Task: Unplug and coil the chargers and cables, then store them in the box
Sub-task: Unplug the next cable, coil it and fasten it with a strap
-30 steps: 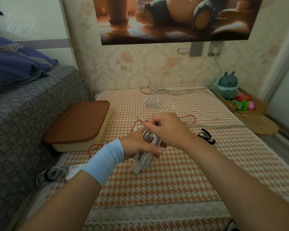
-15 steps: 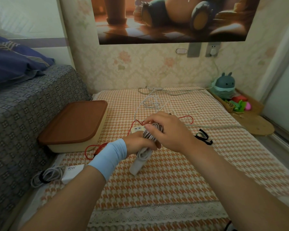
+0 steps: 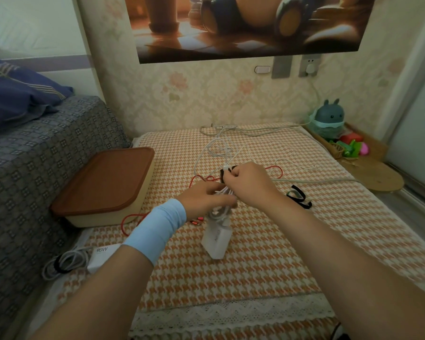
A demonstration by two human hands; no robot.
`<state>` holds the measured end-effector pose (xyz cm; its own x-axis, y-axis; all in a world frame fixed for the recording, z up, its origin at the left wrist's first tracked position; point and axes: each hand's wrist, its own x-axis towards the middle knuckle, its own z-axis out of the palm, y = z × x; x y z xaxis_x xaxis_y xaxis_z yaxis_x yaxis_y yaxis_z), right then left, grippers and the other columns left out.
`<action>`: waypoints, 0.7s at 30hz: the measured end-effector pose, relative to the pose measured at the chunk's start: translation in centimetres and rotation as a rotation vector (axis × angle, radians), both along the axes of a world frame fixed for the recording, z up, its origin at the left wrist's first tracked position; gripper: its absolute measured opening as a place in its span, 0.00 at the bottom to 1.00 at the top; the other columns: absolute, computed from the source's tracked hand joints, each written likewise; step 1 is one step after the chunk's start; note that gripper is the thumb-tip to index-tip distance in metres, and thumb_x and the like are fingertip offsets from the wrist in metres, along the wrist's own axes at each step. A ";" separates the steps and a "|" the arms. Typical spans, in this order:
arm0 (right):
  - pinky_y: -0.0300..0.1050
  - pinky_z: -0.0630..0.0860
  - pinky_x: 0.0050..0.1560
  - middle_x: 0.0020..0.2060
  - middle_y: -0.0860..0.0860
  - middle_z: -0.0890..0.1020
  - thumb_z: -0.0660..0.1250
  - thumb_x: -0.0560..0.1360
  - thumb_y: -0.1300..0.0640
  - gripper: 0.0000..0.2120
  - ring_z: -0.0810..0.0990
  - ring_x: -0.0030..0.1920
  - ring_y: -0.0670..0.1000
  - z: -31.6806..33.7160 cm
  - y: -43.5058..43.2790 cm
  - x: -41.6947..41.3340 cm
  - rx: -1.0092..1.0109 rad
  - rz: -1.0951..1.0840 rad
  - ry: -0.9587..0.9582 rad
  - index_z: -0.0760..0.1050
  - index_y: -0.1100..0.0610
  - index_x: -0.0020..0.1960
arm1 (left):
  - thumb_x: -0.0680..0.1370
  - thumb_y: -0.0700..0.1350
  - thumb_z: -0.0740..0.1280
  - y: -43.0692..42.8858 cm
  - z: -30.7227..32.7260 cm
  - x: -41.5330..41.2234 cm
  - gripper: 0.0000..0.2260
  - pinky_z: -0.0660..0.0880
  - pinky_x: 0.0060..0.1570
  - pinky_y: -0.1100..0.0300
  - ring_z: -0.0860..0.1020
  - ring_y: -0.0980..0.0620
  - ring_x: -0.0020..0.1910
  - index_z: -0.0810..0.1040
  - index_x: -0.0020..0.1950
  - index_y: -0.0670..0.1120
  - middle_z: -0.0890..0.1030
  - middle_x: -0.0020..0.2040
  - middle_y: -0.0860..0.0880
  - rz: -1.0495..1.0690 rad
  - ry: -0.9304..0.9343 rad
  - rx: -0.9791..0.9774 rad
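Checkered mat [image 3: 255, 266]: box [image 3: 103, 185] has its lid on, contents hidden. Right of the box, left hand [image 3: 204, 197] grips a cable coil [image 3: 222, 209], right hand [image 3: 250, 185] pinches a blurry black strap [image 3: 227, 173].

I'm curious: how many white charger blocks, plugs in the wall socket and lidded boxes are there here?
White charger blocks: 2
Plug in the wall socket: 1
Lidded box: 1
Total: 4
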<state>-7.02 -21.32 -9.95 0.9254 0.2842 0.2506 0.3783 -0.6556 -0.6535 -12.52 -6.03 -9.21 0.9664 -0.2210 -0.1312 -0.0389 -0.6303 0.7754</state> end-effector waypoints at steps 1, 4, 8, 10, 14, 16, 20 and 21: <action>0.44 0.57 0.27 0.18 0.48 0.62 0.63 0.81 0.52 0.27 0.57 0.19 0.48 0.0 0.1 0.1 -0.007 -0.044 0.005 0.62 0.56 0.25 | 0.71 0.60 0.71 -0.4 -0.3 0.1 0.17 0.77 0.54 0.53 0.81 0.52 0.50 0.81 0.54 0.53 0.83 0.50 0.52 0.009 -0.002 0.026; 0.44 0.56 0.27 0.21 0.51 0.62 0.63 0.80 0.50 0.25 0.57 0.21 0.51 0.0 0.2 0.2 -0.024 -0.165 0.035 0.63 0.56 0.27 | 0.70 0.56 0.74 -1.9 -1.0 0.6 0.13 0.77 0.42 0.56 0.79 0.51 0.40 0.80 0.43 0.48 0.82 0.42 0.48 0.116 0.005 0.090; 0.43 0.58 0.28 0.20 0.50 0.61 0.61 0.82 0.49 0.28 0.57 0.21 0.50 0.0 -0.9 -0.1 -0.042 -0.129 0.056 0.61 0.55 0.26 | 0.75 0.50 0.69 -3.5 -1.3 1.3 0.12 0.70 0.34 0.60 0.72 0.50 0.34 0.72 0.36 0.47 0.76 0.36 0.46 0.111 0.049 0.174; 0.44 0.58 0.28 0.20 0.50 0.61 0.61 0.82 0.47 0.28 0.57 0.21 0.50 -0.2 -2.0 -0.3 -0.027 -0.068 0.051 0.61 0.55 0.27 | 0.78 0.50 0.66 -3.9 -1.6 1.7 0.13 0.68 0.36 0.58 0.70 0.49 0.34 0.70 0.36 0.47 0.73 0.35 0.46 0.066 0.070 0.195; 0.50 0.65 0.30 0.23 0.54 0.66 0.64 0.80 0.41 0.29 0.62 0.25 0.53 -0.6 -4.4 -0.2 -0.041 0.029 0.017 0.66 0.58 0.29 | 0.78 0.54 0.66 -4.6 -1.6 2.1 0.14 0.70 0.41 0.54 0.72 0.47 0.38 0.75 0.44 0.43 0.77 0.41 0.43 0.007 0.104 0.213; 0.55 0.73 0.34 0.22 0.55 0.67 0.65 0.80 0.40 0.30 0.65 0.25 0.56 -0.4 -5.4 -0.2 -0.026 0.044 0.023 0.65 0.59 0.28 | 0.78 0.55 0.65 -5.3 -1.5 2.4 0.15 0.70 0.42 0.54 0.73 0.47 0.39 0.76 0.47 0.42 0.77 0.43 0.42 -0.016 0.105 0.238; 0.52 0.79 0.38 0.40 0.57 0.83 0.58 0.80 0.35 0.27 0.83 0.35 0.58 0.0 -7.7 0.3 0.055 0.010 0.195 0.78 0.59 0.49 | 0.80 0.54 0.63 -6.1 -1.5 3.2 0.12 0.71 0.50 0.54 0.74 0.46 0.47 0.76 0.54 0.46 0.78 0.51 0.43 0.008 0.116 0.263; 0.52 0.79 0.39 0.42 0.55 0.83 0.57 0.81 0.36 0.25 0.84 0.36 0.58 -0.1 -8.7 0.7 0.041 -0.049 0.199 0.78 0.58 0.52 | 0.80 0.54 0.63 -5.9 -1.6 3.5 0.11 0.71 0.51 0.54 0.74 0.46 0.48 0.75 0.54 0.47 0.77 0.50 0.44 0.040 0.138 0.215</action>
